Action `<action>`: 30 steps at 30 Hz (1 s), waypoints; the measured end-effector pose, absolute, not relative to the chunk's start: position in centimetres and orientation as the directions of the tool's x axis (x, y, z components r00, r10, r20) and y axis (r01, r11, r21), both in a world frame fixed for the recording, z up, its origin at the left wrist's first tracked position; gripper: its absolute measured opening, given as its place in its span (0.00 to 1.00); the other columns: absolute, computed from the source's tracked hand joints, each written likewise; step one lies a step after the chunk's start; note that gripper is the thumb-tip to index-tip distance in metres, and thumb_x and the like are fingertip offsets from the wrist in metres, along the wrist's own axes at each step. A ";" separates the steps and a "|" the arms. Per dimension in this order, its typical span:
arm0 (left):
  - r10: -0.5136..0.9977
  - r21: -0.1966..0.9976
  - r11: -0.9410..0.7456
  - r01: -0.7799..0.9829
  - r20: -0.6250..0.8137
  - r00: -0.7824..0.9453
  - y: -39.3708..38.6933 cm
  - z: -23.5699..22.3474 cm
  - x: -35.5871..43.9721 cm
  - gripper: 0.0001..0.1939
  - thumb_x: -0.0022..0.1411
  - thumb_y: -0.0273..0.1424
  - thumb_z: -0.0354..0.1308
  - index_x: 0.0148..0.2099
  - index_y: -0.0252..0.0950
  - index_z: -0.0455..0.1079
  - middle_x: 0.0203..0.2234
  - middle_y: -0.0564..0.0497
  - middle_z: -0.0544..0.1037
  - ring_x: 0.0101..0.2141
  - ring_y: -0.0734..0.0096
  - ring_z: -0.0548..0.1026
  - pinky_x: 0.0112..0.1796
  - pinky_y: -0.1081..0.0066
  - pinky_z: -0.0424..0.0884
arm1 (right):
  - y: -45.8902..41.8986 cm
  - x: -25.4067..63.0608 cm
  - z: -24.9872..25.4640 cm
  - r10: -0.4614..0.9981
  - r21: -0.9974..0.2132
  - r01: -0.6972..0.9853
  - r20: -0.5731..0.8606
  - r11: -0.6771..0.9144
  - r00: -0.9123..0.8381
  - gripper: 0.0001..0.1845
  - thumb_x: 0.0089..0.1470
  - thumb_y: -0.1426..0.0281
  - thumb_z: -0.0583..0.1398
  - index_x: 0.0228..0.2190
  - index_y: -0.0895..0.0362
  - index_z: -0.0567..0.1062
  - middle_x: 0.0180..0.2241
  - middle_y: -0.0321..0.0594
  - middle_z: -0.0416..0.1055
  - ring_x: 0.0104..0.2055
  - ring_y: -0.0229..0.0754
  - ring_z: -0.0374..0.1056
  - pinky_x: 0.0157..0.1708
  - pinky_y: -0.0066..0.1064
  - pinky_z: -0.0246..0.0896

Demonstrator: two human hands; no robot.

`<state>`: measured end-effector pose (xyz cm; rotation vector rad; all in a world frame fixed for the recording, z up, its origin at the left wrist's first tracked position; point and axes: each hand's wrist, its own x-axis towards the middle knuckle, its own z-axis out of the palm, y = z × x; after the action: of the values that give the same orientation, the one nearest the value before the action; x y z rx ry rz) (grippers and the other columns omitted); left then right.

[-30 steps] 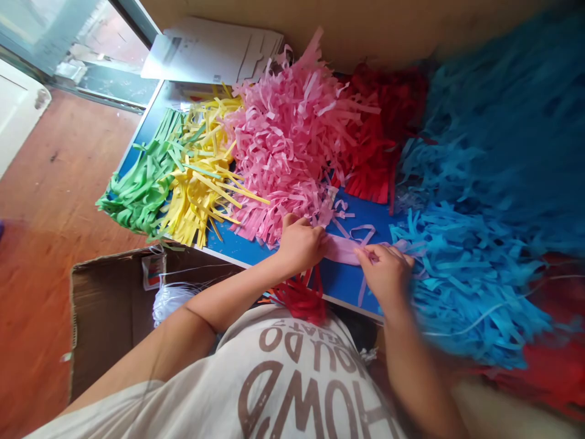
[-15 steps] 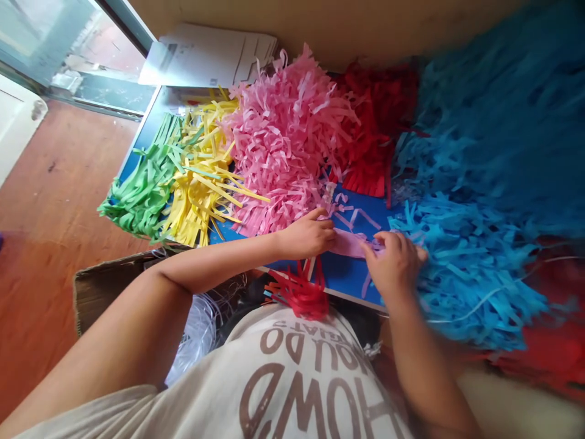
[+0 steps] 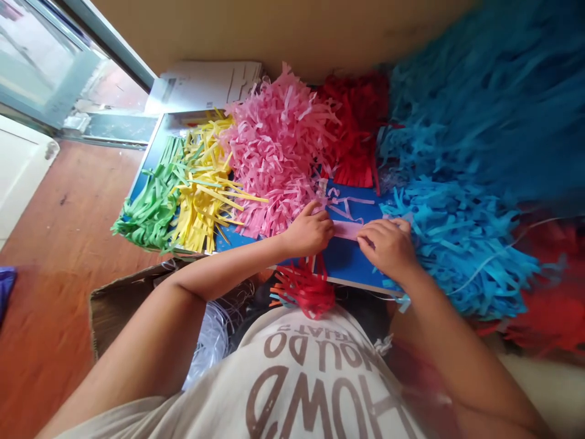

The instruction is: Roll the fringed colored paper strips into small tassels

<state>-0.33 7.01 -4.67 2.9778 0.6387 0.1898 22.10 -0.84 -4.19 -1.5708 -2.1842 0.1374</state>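
A pale pink-lilac strip of crepe-like paper lies across the blue tabletop between my hands. My left hand is closed on its left end, fingers curled. At the other end, my right hand pinches the strip with thumb and fingers. Thin lilac cuttings lie just behind it. Close behind my left hand rises a heap of pink fringed paper. Beside my right hand spreads light blue fringe. A red fringe bundle hangs at the table's front edge, near my shirt.
Yellow fringe and green fringe lie on the table's left. Dark red fringe is behind, near the wall. White sheets are stacked at the back left. A cardboard box stands below the table edge, left of me.
My right hand has shifted and turned flatter over the strip's right end, and the strip looks straighter. My left hand keeps its hold. The whole view has shifted slightly.
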 end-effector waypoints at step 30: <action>0.737 0.421 -0.631 0.652 0.063 0.672 6.2 -5.5 -3.0 0.14 0.70 0.40 0.52 0.44 0.45 0.79 0.40 0.49 0.81 0.50 0.60 0.71 0.56 0.51 0.51 | 0.7 22.6 -6.4 0.934 -0.385 0.866 0.281 0.318 -0.218 0.10 0.62 0.67 0.57 0.31 0.52 0.77 0.31 0.37 0.78 0.43 0.46 0.69 0.53 0.44 0.48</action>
<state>-3.04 6.25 -5.51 2.5232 1.0928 0.3258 22.55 0.67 -6.38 -1.5896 -2.1327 0.1984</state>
